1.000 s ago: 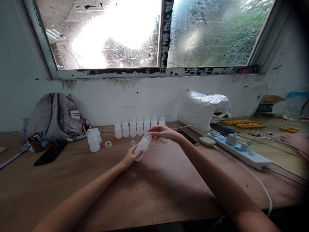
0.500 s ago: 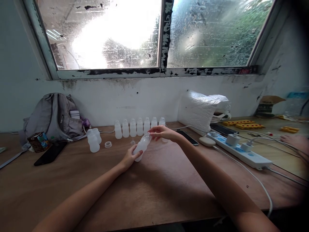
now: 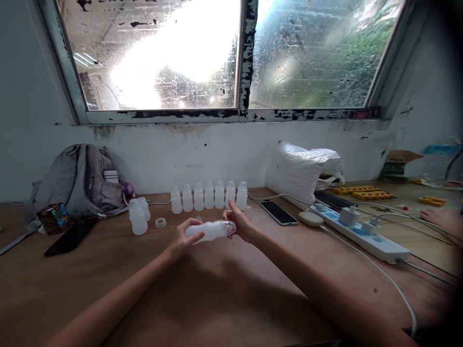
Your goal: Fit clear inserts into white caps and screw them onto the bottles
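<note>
A translucent white plastic bottle (image 3: 208, 231) lies horizontal in the air above the wooden table (image 3: 224, 289). My left hand (image 3: 180, 242) grips its base end. My right hand (image 3: 240, 225) is closed around its capped end. Behind them, several matching capped bottles (image 3: 209, 196) stand in a row near the wall. Two more bottles (image 3: 139, 217) stand to the left, with a loose white ring (image 3: 160, 222) beside them.
A grey backpack (image 3: 77, 180) leans at the back left, with a small carton (image 3: 55, 218) and a black phone (image 3: 67, 239). Right of the bottles lie a phone (image 3: 279, 212), a white bag (image 3: 304, 168), a power strip (image 3: 361, 232) with cables, and another person's hand (image 3: 443, 219).
The bottle has swung from tilted with its base near the table to level, held a little higher. The right hand has moved from pinching the cap from above to wrapping the capped end.
</note>
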`<act>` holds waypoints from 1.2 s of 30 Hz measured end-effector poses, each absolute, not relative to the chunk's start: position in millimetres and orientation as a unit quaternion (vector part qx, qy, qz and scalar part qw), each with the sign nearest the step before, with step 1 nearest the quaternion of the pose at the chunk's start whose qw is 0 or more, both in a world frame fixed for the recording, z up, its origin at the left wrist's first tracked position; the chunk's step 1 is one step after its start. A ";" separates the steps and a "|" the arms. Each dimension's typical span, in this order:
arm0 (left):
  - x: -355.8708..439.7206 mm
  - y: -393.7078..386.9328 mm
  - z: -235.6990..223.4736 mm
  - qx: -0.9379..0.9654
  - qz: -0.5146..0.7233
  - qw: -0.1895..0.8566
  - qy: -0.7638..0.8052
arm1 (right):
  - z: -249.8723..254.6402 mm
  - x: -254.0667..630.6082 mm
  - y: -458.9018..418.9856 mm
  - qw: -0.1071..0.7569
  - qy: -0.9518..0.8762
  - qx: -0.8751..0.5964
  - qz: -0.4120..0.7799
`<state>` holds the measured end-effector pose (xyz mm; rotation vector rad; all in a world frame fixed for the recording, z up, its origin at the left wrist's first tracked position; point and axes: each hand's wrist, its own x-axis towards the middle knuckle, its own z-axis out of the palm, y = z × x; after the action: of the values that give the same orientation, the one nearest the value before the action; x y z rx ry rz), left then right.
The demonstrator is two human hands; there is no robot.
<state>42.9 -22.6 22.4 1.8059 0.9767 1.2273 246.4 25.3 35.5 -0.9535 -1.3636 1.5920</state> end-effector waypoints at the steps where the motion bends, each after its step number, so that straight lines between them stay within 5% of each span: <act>1: 40.2 -27.0 19.6 0.707 0.465 0.369 0.384 | 29.8 244.8 21.3 0.410 -0.522 -0.372 0.649; 11: 41.3 -67.5 14.7 0.734 0.486 0.248 0.404 | 4.1 219.1 -23.9 0.515 -0.481 -0.341 0.622; 36: 49.9 -87.1 -1.5 0.729 0.535 0.215 0.369 | -4.2 219.2 -49.8 0.452 -0.547 -0.312 0.632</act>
<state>49.9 -87.1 -1.5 2.0215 1.0230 1.4832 219.2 -49.8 -4.2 -0.7714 -1.3517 1.5614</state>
